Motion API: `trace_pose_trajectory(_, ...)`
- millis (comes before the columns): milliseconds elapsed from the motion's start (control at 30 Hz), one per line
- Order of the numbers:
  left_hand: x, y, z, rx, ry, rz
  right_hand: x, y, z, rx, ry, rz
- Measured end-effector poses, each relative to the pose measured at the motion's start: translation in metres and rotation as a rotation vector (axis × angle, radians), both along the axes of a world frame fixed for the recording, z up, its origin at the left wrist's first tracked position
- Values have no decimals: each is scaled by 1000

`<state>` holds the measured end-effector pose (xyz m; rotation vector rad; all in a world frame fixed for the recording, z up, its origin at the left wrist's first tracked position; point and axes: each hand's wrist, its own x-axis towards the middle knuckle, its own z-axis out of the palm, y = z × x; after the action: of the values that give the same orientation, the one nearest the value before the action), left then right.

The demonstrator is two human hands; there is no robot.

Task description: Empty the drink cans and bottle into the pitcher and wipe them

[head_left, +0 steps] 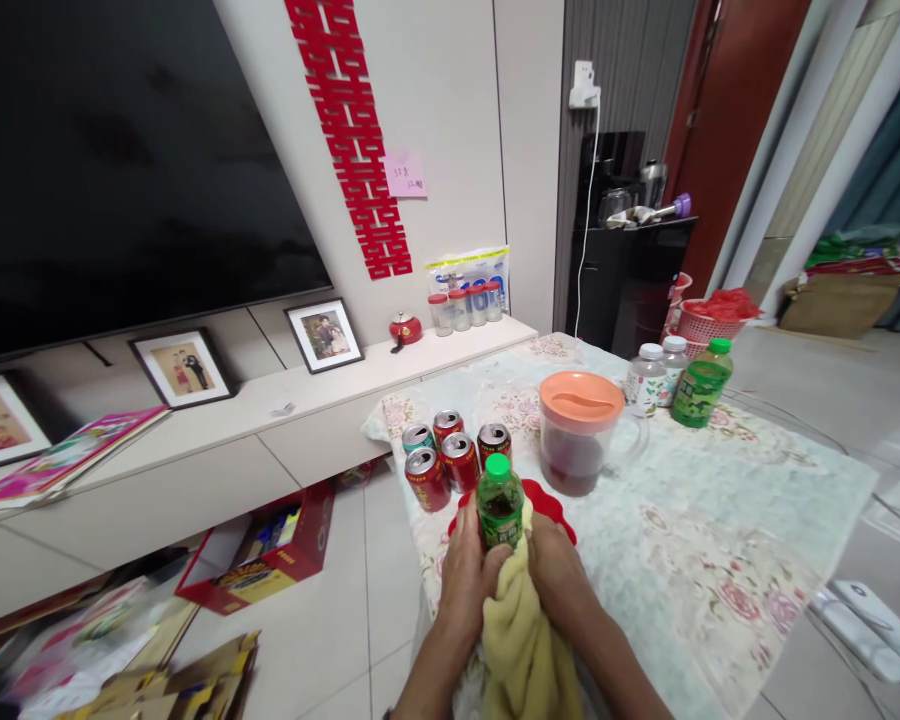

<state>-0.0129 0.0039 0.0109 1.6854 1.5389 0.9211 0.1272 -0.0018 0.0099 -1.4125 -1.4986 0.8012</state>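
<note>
A green-capped drink bottle (499, 508) stands upright between my hands, over a red scalloped plate (559, 515) that shows behind it. My left hand (465, 565) wraps the bottle from the left. In my right hand (559, 565) is a yellow cloth (521, 630), pressed against the bottle's right side and hanging down toward me. Just beyond the bottle, several opened drink cans (459, 462) stand grouped on the table. To their right is a clear plastic pitcher (577, 450) with an orange lid and dark liquid inside. The bottle's base is hidden by my hands.
A flowered cloth covers the table (690, 520). At its far right stand two white-capped bottles (647, 380) and another green bottle (701, 385). Jars (461, 310) and framed photos (324, 335) line the TV cabinet. A red box (262, 550) and flattened cardboard (172, 690) lie on the floor.
</note>
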Motion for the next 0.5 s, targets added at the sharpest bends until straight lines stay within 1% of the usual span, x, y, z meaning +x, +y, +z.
trace_pose_trajectory(67,0,1,-1,26,9,4,0,0,1,-5,-8,-5)
trace_pose_trajectory(200,1,2,-5,47,-12,-10,5,-4,-4,1,-46,-66)
trace_pose_trajectory(300,2,0,-7,54,1,-6,7,-10,0,23,-67,-94)
trace_pose_trajectory(433,5,-5,-1,57,-14,10,1,-18,11,155,-44,-99)
trace_pose_trajectory(500,7,-8,4,26,-67,39,-5,-16,9,220,-38,-135)
